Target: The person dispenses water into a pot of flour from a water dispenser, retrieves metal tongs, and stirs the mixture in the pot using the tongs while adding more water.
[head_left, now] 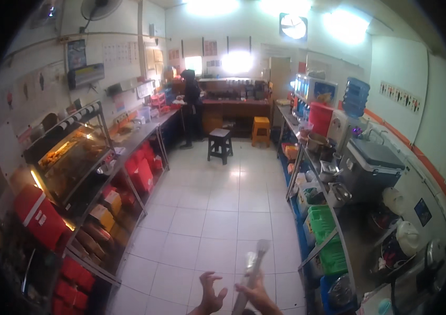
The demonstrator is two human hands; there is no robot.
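One long greyish tool [253,266], blurry, in R hand [257,293]; L hand [212,295] half-curled nrby.

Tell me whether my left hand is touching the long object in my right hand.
Apart. The head view shows tiled floor between the left hand and the long object.

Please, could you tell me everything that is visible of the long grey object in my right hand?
The long grey object looks narrow and pale, with a slight shine; blur hides its material and exact kind. Its upper end seems to show two parts side by side, the right one reaching higher. It slants above the tiled floor, its top leaning right. The right hand grips its lower part; nothing else visibly touches it.
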